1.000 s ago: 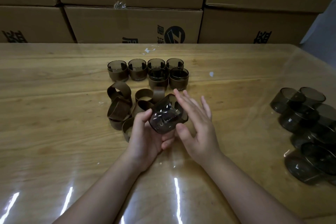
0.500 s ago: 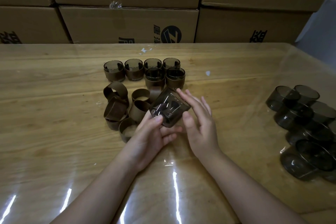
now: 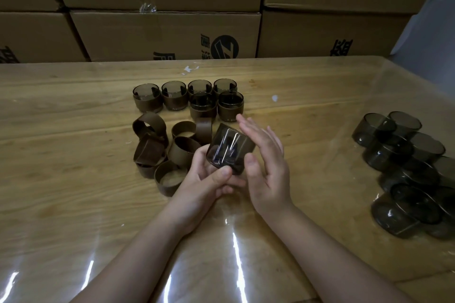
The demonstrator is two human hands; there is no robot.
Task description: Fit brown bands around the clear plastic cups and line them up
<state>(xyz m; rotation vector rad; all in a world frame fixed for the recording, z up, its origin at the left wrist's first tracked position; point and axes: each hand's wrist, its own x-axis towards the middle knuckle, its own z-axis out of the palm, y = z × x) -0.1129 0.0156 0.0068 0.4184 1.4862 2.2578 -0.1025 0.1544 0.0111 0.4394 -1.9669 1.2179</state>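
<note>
One clear plastic cup [image 3: 230, 151], bare of any band, is held tilted above the table centre. The left hand [image 3: 204, 179] grips it from below, thumb curled onto its near wall. The right hand [image 3: 268, 170] lies flat against its right side, fingers straight, thumb touching the lower edge. Six banded cups [image 3: 174, 98] stand upright beyond the hands: four in a back row, two in front of that row's right end. About seven loose brown bands [image 3: 183, 152] are heaped just left of the hands, some overlapping. A pile of unbanded cups [image 3: 389, 150] lies well apart at the right; overlap prevents an exact count. The wooden table [image 3: 61, 179] carries a glossy clear cover with light streaks. Stacked cardboard boxes [image 3: 165, 34] with black print stand behind its far edge.
</note>
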